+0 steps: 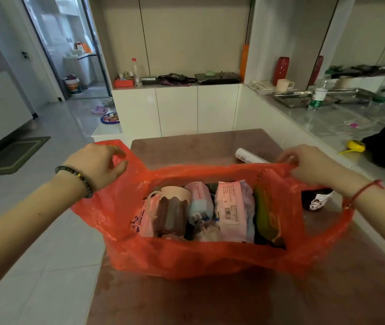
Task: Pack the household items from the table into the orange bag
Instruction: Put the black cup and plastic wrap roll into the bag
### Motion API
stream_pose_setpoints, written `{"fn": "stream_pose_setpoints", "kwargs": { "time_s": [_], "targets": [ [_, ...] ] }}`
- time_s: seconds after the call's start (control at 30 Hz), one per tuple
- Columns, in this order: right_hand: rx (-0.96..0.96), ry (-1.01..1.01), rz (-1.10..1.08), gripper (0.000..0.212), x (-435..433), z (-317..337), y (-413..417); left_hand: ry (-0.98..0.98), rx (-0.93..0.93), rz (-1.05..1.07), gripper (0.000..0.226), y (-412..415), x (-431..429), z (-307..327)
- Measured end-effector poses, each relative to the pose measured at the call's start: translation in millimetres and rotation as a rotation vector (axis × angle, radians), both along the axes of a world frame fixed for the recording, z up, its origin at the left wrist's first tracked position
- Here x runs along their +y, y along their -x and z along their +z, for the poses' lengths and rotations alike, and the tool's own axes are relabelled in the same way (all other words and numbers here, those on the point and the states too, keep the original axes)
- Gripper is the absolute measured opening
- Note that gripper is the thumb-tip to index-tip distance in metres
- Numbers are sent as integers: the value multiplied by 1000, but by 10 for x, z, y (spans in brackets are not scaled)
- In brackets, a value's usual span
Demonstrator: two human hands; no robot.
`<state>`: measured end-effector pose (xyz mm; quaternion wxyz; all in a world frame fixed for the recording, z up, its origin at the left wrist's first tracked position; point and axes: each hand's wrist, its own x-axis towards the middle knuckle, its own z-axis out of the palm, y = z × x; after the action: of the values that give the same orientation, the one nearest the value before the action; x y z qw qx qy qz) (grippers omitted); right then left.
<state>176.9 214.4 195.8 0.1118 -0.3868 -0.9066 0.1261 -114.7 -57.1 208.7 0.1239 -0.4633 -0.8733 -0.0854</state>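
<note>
Both hands are pinching the rim of the thin orange plastic bag (186, 259) and pulling its mouth wide: the left hand (95, 164), with a dark beaded bracelet (76, 178) at its wrist, is closing its grip on the left handle, while the right hand (313, 164), with a red string (362, 192) round its wrist, is gripping the right edge between fingers and thumb. This bag is sitting on the reddish-brown bench (210, 301), towards its near middle. Inside it are lying a pink mug with a brown lower half (170, 212), a pale pink and blue packet (198, 202), a pink wipes packet with a barcode (231, 209) and a green and yellow packet (266, 216), packed side by side. Just beyond the bag a white cylinder (249, 156) is lying on the bench, and a black item with a white label (315, 199) is resting beside the bag's right end.
</note>
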Motion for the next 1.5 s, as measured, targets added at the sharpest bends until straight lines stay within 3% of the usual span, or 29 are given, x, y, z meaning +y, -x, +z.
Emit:
{"fn": "stream_pose_setpoints", "kwargs": {
  "time_s": [0.1, 0.17, 0.27, 0.4, 0.5, 0.63, 0.83, 1.0, 1.13, 1.27, 1.4, 1.5],
  "targets": [
    [325, 485, 20, 32, 101, 138, -173, -135, 43, -150, 31, -391, 235, 108],
    [366, 727, 78, 33, 119, 131, -280, -203, 52, -266, 37, -696, 463, 188],
    [393, 784, 125, 27, 175, 76, -462, -264, -74, -430, 39, -1167, 914, 241],
    [604, 868, -66, 33, 484, -46, -769, -243, -283, -576, 28, -1734, 1675, 161],
    [685, 790, -273, 34, 793, -244, -1008, -173, -452, -645, 37, -2076, 2310, 22],
    [555, 689, -403, 57, 1183, -687, -1230, 57, -531, -631, 51, -2465, 3138, -279],
    [334, 510, -262, 81, 1785, -1447, -1201, 328, -649, -467, 64, -2636, 3909, -863],
    [154, 415, -271, 104, 2233, -1914, -930, 387, -730, -371, 67, -2578, 4086, -1121],
    [60, 411, -245, 94, 2429, -2124, -789, 384, -743, -377, 66, -2527, 4057, -1136],
    [244, 340, -248, 66, 2394, -2055, -764, 328, -763, -388, 65, -2437, 3945, -1047],
    [657, 256, -249, 61, 2084, -1478, -683, 242, -809, -401, 64, -2275, 3731, -818],
    [870, 80, -130, 60, 1682, -726, -653, -13, -789, -493, 58, -2166, 3418, -471]
  ]
}}
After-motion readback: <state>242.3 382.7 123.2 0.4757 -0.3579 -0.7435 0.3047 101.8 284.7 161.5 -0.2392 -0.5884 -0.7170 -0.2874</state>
